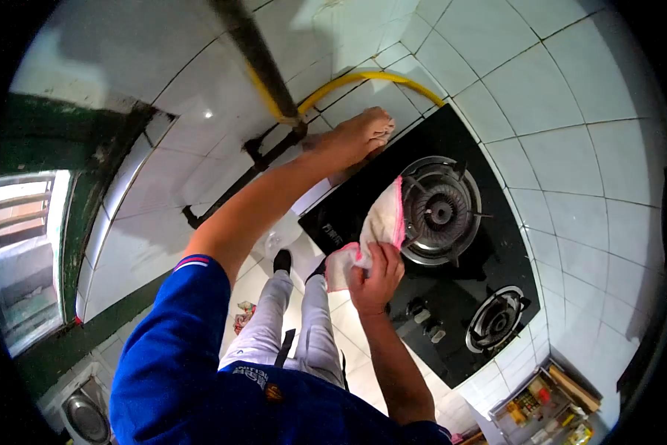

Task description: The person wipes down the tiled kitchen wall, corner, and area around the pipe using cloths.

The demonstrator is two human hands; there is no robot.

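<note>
A thin white cloth with a bright pink edge (384,215) is at the left side of a black glass gas hob (458,285), partly over the glass and partly hanging past its edge, with its upper part beside the larger round metal burner (440,213). The right hand (378,278) grasps the cloth, bunching it between thumb and fingers. The left hand (367,135) is curled near the hob's upper left edge, close to the wall; whether it is clenched on something cannot be told. As for progress, the cloth is gathered in the grip and in place at the hob, and both burners are seated. The glass shows no clear difference between a treated and an untreated part, so what is finished and what remains cannot be judged. Below the larger burner, the hob carries 2 control knobs (421,316) and a smaller round burner (496,319). A yellow hose (378,76) curves to the hob's top corner, and a dark metal pipe (263,67) runs down the white tiled wall (570,81) to its upper left. Left of the hob, on the floor, is a crumpled multicoloured cloth (244,317).
</note>
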